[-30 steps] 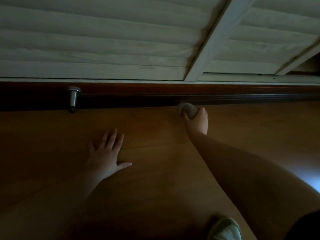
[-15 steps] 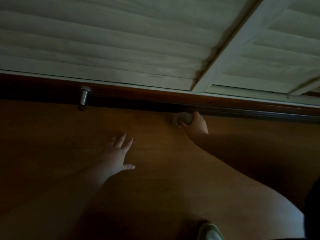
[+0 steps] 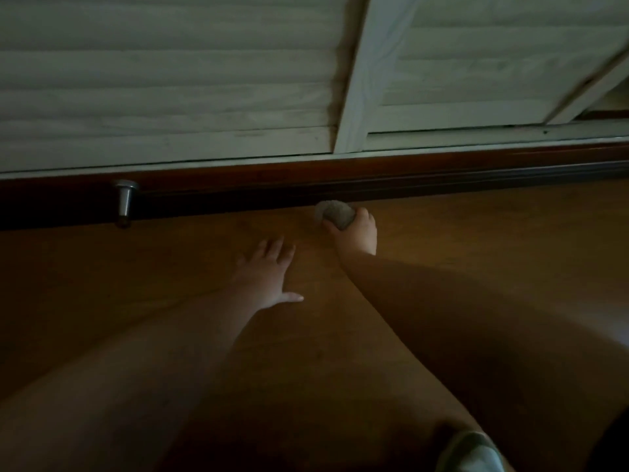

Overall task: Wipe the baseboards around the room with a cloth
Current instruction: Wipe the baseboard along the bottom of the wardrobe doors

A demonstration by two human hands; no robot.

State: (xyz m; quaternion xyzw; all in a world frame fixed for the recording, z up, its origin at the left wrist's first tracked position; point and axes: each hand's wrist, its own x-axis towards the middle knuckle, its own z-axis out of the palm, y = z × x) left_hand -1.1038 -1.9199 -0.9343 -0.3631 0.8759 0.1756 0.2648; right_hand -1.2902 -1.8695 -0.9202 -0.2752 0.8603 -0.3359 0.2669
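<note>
One wooden floor (image 3: 476, 267); dark baseboard (image 3: 374, 178) under white louvred shutters (image 3: 170, 80); left hand (image 3: 267, 277), grip released, flat on floor; right hand (image 3: 357, 235) clenching grey cloth (image 3: 333, 214) (bunched) against baseboard's foot; metal doorstop (image 3: 124, 201).

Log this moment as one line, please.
right hand: grips cloth at baseboard | left hand: flat on floor | doorstop: left of cloth

grey cloth (image 3: 335, 214), dark reddish-brown baseboard (image 3: 408, 168)
</note>
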